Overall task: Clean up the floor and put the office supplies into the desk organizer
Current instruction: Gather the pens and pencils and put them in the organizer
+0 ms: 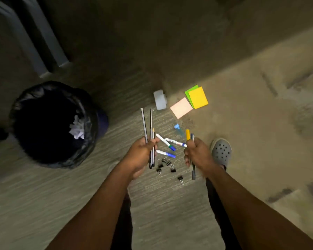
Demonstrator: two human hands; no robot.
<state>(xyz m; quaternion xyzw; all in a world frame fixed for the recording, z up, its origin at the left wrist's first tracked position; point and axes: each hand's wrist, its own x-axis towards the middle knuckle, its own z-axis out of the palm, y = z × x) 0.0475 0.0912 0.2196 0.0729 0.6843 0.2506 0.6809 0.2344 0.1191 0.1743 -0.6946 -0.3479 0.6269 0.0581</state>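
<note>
Person stood over carpet (170,204). Left hand (139,156) gripped a loose bundle of long thin pencils (150,130), fingers curled round their lower part, tips fanning far. Right hand (197,154) gripped a second bunch of pens (188,135), yellow one showing at the top, a grey one sticking out near side.

Still on the floor between the hands: three whiteboard markers (165,141), and just near of them, scattered binder clips (170,168). Farther off lay a small blue item (177,127), unclear what. Beyond that a pale tape dispenser (160,100), with a pink sticky pad (181,107) and a yellow pad (198,97) overlapping a green pad (190,91) to its right. Lined trash bin (54,123) at left held crumpled paper (77,129). Grey clog (221,150) at right. Desk organizer not in view.

Risks, judged: both hands already full, so reaching for markers or clips likely loosens a bundle and pencils slide out. Fanned pencils look weakly held. Clips are small and dark on dim carpet, easy to miss. Clog sat near the pens; a step could kick items.
</note>
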